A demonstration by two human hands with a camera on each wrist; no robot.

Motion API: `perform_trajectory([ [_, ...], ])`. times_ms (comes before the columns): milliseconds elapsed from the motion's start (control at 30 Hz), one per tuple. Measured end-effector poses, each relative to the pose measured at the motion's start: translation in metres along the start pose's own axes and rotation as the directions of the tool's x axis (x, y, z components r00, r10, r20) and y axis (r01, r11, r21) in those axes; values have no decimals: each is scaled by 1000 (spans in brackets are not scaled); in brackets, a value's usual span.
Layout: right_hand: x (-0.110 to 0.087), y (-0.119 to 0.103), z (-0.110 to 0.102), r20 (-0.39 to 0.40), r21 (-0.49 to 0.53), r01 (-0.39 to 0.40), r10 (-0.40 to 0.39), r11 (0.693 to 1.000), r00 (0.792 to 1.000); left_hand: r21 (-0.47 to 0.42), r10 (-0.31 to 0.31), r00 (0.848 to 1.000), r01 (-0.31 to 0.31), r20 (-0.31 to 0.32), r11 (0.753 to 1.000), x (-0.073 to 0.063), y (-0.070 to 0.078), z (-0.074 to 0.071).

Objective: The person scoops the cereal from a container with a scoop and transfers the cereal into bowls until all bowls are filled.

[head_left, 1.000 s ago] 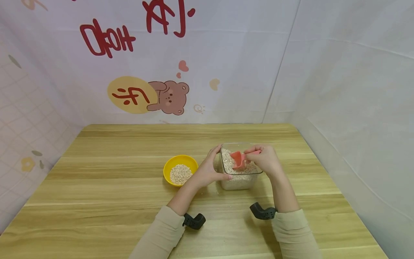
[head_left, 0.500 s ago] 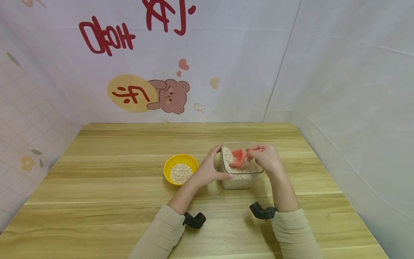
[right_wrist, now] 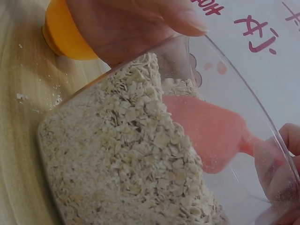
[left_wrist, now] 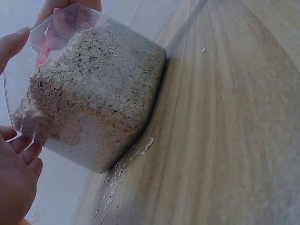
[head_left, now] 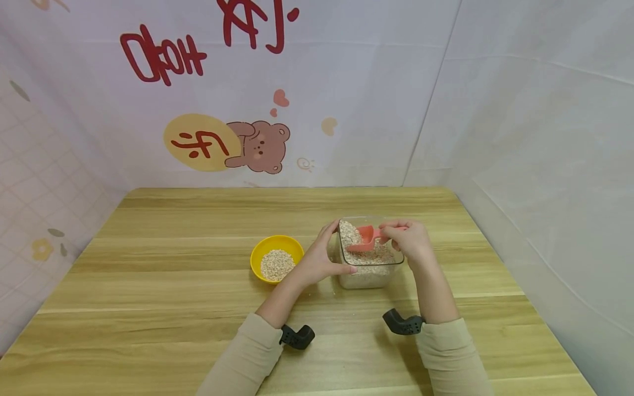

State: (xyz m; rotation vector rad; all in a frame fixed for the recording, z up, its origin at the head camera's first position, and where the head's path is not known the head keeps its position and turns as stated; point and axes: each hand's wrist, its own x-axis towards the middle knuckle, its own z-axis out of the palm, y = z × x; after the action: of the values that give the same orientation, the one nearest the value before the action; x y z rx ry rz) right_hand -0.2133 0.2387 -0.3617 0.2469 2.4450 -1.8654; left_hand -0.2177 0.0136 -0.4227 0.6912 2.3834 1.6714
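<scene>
A clear square container [head_left: 364,281] of rolled oats [right_wrist: 140,136] stands right of the table's middle. My left hand [head_left: 319,265] holds its left side, thumb along the front rim and fingers at the left wall. My right hand [head_left: 410,242] pinches the handle of a pink scoop [head_left: 366,240]. In the right wrist view, the scoop's head [right_wrist: 211,129] lies inside the container, its front edge sunk in the oats, which are heaped toward the left wall. A yellow bowl [head_left: 256,265] with oats [head_left: 277,265] sits left of the container, partly behind my left forearm.
Loose oat flakes [left_wrist: 112,185] are scattered on the wooden table [head_left: 148,286] beside the container. A printed white cloth [head_left: 376,110] hangs along the table's back edge, with further white cloth at both sides. Each wrist carries a black mount [head_left: 299,337].
The scoop has tilted and risen slightly in the container, its front edge now farther left against the oats. My right hand has shifted a little rightward; my left hand stays on the container.
</scene>
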Motion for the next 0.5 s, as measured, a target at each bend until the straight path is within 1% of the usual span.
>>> perform_trajectory([
  [267,0,1,-8,23,14,-8,7,1000,1000,-1,-9,1000,9,7,1000,-1,1,0],
  [500,3,8,-15,37,64,-5,3,998,999,-5,-10,1000,10,7,1000,-1,0,-1],
])
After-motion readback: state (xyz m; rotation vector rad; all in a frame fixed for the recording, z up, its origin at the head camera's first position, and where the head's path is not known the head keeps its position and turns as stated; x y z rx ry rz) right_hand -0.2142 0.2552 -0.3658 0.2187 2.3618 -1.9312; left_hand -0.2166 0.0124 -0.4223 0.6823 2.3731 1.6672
